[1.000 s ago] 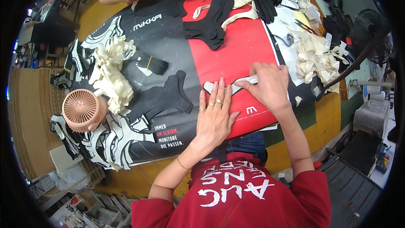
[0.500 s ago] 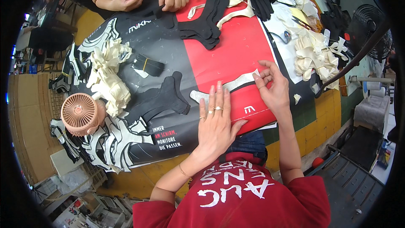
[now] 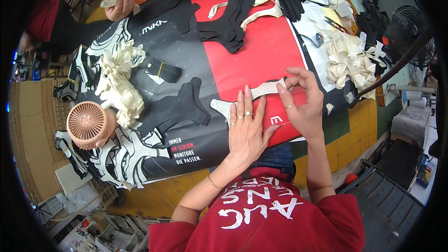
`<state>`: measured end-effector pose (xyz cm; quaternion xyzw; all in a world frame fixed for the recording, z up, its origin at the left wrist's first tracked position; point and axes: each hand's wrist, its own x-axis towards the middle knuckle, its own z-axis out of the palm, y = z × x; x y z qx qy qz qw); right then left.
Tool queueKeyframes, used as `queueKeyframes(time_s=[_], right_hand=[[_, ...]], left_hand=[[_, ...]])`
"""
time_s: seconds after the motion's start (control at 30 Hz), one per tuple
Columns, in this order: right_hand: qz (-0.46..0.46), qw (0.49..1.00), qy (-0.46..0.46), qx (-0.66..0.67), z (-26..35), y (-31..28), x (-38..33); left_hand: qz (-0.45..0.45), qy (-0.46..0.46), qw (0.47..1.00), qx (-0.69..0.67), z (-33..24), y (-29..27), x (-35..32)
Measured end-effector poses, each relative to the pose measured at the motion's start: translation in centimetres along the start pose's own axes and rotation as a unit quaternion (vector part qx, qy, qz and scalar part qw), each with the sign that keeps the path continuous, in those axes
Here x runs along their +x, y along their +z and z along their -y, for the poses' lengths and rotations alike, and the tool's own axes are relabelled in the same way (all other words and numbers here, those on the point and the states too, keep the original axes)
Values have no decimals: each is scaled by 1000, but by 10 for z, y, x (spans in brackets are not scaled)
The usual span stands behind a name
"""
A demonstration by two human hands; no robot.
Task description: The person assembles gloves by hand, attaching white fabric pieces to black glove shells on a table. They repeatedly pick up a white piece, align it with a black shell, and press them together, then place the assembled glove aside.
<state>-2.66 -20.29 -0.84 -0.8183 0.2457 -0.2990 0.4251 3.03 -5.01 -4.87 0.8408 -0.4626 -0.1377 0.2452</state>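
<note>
A curved white fabric-like piece [image 3: 221, 107] lies on the red part of the printed table cover [image 3: 275, 49]. My left hand [image 3: 246, 133] rests flat across its middle, fingers stretched out and hiding part of it. At the piece's right end, my right hand [image 3: 301, 95] pinches the tip between thumb and fingers. To the left of my left hand lie black cut pieces [image 3: 179, 105] of a forked shape. Another stack of black cut pieces [image 3: 226, 25] sits further off on the red area.
A pink fan [image 3: 86, 125] stands at the left, beside crumpled cream strips [image 3: 122, 95] and white-and-black cut pieces [image 3: 133, 156]. More cream scraps [image 3: 350, 60] and blue-handled scissors [image 3: 317, 40] lie at right. Across the table, a co-worker's hand [image 3: 122, 7] holds a pale strip.
My left hand has slid slightly right along the white piece. My right thumb has come onto the piece's end. The co-worker's hands have moved apart, one lifting a pale strip at the left.
</note>
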Motion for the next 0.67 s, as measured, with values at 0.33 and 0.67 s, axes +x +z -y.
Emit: queueKeyframes(time_s=[0.33, 0.67], right_hand=[[-2, 997, 75, -32, -34, -4, -6], [0, 996, 63, -57, -51, -1, -13]], left_hand=[[26, 20, 999, -12, 5, -8, 0], [50, 20, 999, -6, 7, -9, 0]])
